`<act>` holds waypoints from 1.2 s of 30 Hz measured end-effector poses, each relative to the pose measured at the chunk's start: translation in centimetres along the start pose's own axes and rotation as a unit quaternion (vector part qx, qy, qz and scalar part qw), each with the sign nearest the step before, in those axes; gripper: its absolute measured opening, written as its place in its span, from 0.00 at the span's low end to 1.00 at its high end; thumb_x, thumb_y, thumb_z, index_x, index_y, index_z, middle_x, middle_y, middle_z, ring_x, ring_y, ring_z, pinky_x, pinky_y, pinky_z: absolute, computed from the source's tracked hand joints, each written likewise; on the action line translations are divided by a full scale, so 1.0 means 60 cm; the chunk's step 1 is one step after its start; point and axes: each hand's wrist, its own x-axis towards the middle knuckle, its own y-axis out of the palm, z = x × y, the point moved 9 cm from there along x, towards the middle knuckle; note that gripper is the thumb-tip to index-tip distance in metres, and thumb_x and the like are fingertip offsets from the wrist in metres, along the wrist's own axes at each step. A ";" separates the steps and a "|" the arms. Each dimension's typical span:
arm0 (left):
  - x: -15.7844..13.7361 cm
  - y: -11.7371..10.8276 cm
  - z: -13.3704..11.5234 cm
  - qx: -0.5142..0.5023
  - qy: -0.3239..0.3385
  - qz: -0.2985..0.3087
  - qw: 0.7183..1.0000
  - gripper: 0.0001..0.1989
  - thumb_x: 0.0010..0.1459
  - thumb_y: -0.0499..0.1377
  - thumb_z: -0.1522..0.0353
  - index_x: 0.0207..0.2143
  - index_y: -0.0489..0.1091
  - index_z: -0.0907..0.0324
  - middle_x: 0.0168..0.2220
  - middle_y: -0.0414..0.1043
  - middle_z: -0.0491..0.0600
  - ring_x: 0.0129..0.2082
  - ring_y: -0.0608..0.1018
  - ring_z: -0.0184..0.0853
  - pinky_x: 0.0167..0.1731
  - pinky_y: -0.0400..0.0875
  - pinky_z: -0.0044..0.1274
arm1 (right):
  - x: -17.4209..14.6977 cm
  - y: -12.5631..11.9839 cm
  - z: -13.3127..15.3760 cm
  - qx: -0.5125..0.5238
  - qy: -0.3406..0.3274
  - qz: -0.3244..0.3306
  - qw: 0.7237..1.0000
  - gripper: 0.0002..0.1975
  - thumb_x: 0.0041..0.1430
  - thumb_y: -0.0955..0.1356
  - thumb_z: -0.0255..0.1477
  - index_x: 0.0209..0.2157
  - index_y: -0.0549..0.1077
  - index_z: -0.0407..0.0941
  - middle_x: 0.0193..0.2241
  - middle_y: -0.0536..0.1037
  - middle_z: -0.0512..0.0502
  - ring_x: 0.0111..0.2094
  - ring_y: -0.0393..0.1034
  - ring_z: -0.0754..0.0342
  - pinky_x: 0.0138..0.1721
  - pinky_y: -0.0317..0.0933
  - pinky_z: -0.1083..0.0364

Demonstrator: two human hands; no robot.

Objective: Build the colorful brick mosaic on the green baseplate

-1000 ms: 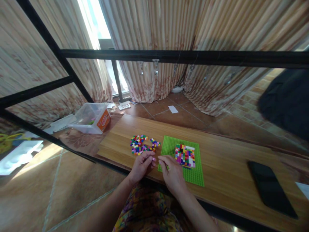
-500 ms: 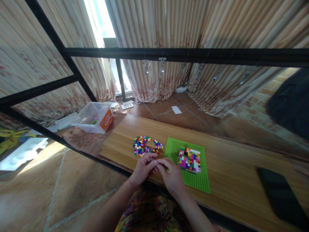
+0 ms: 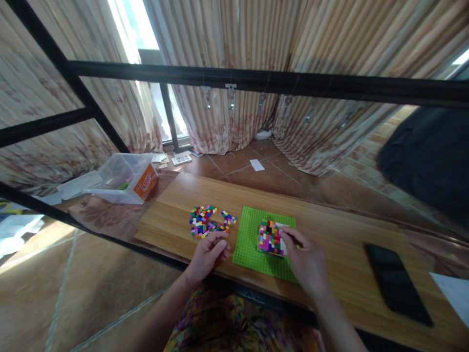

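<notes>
A block built of small multicoloured toy bricks (image 3: 269,238) stands on a green studded baseplate (image 3: 245,244). The thumb and fingertips of my right hand (image 3: 309,259) are pinched together at the block's right side. Whatever is between those fingertips is too small to make out. My left hand (image 3: 208,254) rests near the table's front edge, left of the baseplate, with its fingers curled and thumb drawn in. What it may hold is hidden. Just beyond it lies a loose pile of small toy bricks (image 3: 201,215) in many colours.
A black phone-like slab (image 3: 397,283) lies on the wooden tabletop (image 3: 337,244) to the right, with a white sheet (image 3: 452,293) beyond it. A clear plastic box (image 3: 120,188) with an orange label sits off the table's left end. A black metal bar (image 3: 256,80) crosses ahead.
My hands were together in front of the baseplate. The right has moved right and forward to the brick block, while the left stays by the loose bricks. The view has shifted to the right.
</notes>
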 end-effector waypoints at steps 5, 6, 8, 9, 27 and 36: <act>0.000 0.001 -0.002 -0.002 0.000 -0.001 1.000 0.19 0.54 0.63 0.59 0.43 0.69 0.62 0.29 0.73 0.46 0.24 0.74 0.27 0.24 0.68 0.19 | 0.025 -0.002 -0.021 -0.055 -0.014 0.009 0.998 0.17 0.59 0.64 0.41 0.36 0.80 0.45 0.35 0.81 0.44 0.34 0.75 0.51 0.38 0.66 0.52; 0.000 0.001 -0.002 -0.001 0.000 0.001 1.000 0.19 0.53 0.64 0.59 0.43 0.69 0.62 0.29 0.73 0.47 0.24 0.74 0.27 0.24 0.68 0.19 | 0.027 0.003 -0.021 -0.059 -0.019 0.014 0.998 0.17 0.59 0.64 0.41 0.36 0.80 0.45 0.35 0.81 0.44 0.34 0.75 0.51 0.38 0.66 0.52; 0.000 0.001 -0.001 0.000 0.000 0.002 1.000 0.19 0.53 0.64 0.60 0.43 0.69 0.62 0.29 0.73 0.46 0.24 0.74 0.27 0.24 0.68 0.19 | 0.031 0.012 -0.021 -0.066 -0.023 0.023 0.997 0.17 0.59 0.64 0.40 0.36 0.80 0.46 0.35 0.81 0.44 0.35 0.74 0.51 0.39 0.66 0.52; 0.000 0.001 -0.001 0.000 0.000 0.004 1.000 0.19 0.53 0.64 0.60 0.43 0.69 0.62 0.29 0.73 0.46 0.24 0.74 0.27 0.24 0.68 0.19 | 0.032 0.016 -0.021 -0.071 -0.021 0.026 0.997 0.17 0.59 0.63 0.40 0.36 0.80 0.46 0.35 0.81 0.44 0.35 0.74 0.50 0.39 0.65 0.52; -0.001 0.007 0.002 0.001 0.002 0.018 1.000 0.18 0.53 0.64 0.61 0.43 0.69 0.61 0.29 0.72 0.45 0.25 0.74 0.27 0.25 0.69 0.19 | 0.039 0.024 -0.013 -0.165 -0.044 0.018 0.985 0.18 0.60 0.62 0.41 0.35 0.79 0.47 0.34 0.82 0.43 0.34 0.75 0.49 0.39 0.64 0.51; 0.000 0.010 0.004 -0.002 0.009 0.026 1.000 0.17 0.54 0.64 0.61 0.43 0.68 0.60 0.28 0.71 0.45 0.25 0.73 0.27 0.24 0.68 0.19 | 0.041 -0.012 -0.029 -0.145 -0.027 -0.059 0.987 0.21 0.59 0.62 0.43 0.39 0.78 0.43 0.38 0.80 0.38 0.39 0.72 0.46 0.43 0.63 0.48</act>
